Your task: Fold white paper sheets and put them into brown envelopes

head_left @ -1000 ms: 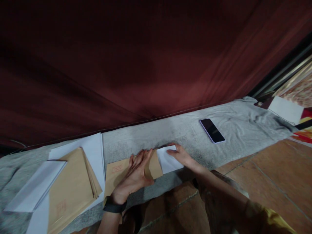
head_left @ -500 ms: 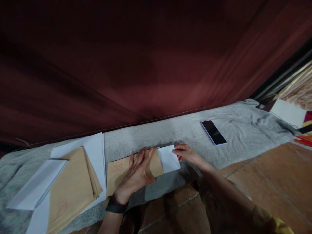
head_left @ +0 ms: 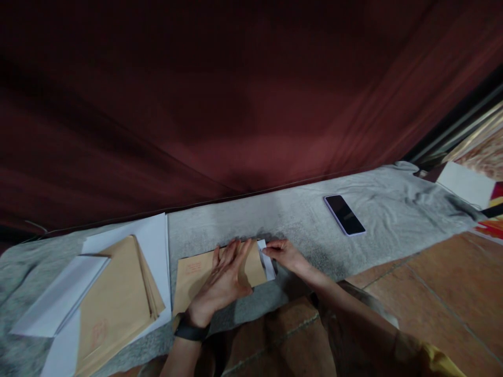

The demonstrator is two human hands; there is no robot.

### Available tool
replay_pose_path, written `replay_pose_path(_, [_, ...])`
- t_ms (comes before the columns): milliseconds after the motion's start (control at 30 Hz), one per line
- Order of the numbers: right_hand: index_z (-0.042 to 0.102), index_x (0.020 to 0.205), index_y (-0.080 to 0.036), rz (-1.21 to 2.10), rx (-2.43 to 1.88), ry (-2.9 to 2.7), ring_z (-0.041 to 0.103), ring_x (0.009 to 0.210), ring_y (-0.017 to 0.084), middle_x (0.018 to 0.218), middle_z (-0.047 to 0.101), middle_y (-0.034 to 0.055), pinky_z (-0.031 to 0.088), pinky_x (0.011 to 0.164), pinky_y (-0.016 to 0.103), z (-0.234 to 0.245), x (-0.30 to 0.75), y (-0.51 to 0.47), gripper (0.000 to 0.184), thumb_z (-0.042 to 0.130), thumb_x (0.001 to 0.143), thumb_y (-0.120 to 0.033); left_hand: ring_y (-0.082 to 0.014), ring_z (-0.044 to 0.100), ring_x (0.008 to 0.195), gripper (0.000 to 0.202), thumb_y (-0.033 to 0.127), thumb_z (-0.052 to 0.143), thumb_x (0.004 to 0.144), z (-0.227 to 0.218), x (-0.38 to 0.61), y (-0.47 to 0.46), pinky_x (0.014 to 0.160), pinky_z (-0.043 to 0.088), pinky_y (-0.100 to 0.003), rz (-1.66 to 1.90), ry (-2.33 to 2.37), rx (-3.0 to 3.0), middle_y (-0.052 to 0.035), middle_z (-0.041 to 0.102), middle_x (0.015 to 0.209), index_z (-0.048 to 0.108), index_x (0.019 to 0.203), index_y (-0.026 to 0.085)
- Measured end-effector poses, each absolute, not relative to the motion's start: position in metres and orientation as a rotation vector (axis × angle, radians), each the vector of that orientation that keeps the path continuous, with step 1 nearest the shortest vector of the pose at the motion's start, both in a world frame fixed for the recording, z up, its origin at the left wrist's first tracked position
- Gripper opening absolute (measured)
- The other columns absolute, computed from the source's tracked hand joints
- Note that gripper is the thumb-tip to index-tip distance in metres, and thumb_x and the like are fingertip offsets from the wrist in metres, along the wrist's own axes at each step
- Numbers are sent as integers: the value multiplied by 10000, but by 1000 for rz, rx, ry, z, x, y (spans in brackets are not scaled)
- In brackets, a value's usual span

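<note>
A brown paper envelope (head_left: 193,277) lies on the grey cloth in front of me, with small red print near its left end. My left hand (head_left: 225,276) rests flat across it, fingers stretched out and pressing it down. From the envelope's right end sticks a short strip of folded white paper (head_left: 268,266); the rest of the sheet is hidden inside. The fingertips of my right hand (head_left: 283,253) pinch the outer edge of that paper.
To the left, several brown envelopes (head_left: 118,293) lie on white sheets (head_left: 153,235), with folded white papers (head_left: 65,296) on top. A phone (head_left: 345,214) lies right on the grey cloth (head_left: 298,204). Behind hangs a dark red curtain (head_left: 251,115); tiled floor (head_left: 440,293) is at lower right.
My right hand has moved left, pushing the white paper deeper into the envelope, so much less of it shows. The envelope has shifted slightly right under my left hand.
</note>
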State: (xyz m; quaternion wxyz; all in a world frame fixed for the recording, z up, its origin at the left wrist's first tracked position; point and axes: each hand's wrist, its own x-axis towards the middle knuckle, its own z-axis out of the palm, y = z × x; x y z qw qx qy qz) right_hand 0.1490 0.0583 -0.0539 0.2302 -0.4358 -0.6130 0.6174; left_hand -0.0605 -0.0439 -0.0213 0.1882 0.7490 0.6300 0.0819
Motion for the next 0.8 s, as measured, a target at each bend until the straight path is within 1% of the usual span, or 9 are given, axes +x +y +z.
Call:
replay_pose_path(133, [714, 732, -181, 1697, -1175, -1817, 502, 616, 127, 624, 569, -30, 408, 612, 242, -51, 150, 57, 256, 629, 817, -408, -364, 226, 1529, 1214, 387, 798, 654, -25, -60, -43, 1237, 53, -611, 258, 1765, 2124, -144, 284, 1645, 64, 1616, 302])
replay_pose_path(233, [670, 669, -184, 1667, -1168, -1917, 471, 570, 110, 578, 528, -37, 366, 554, 219, -46, 151, 59, 258, 596, 835, -367, -368, 245, 1519, 1203, 400, 793, 666, -26, -60, -43, 1234, 56, -615, 276, 1759, 2129, -143, 304, 1635, 63, 1616, 298])
replay_pose_path(400, [601, 624, -197, 1883, -1226, -1879, 380, 406, 83, 480, 517, -47, 265, 411, 211, -33, 152, 61, 235, 581, 830, -307, -365, 269, 1508, 1189, 352, 785, 676, -21, -56, -43, 1238, 73, -599, 315, 1754, 2163, -142, 324, 1622, 62, 1618, 287])
replay_pose_path(633, [588, 626, -184, 1963, -1265, -1759, 453, 395, 78, 484, 557, -41, 307, 389, 189, -27, 139, 57, 210, 531, 825, -221, -353, 261, 1512, 1172, 328, 762, 677, -21, -52, -42, 1239, 81, -598, 320, 1739, 2156, -141, 323, 1618, 61, 1616, 297])
replay_pose_path(800, [577, 639, -194, 1952, -1374, -1863, 423, 359, 79, 450, 556, -53, 299, 388, 197, -32, 138, 59, 216, 506, 841, -170, -345, 238, 1524, 1170, 351, 748, 676, -17, -53, -40, 1247, 70, -583, 273, 1746, 2111, -127, 322, 1624, 53, 1615, 289])
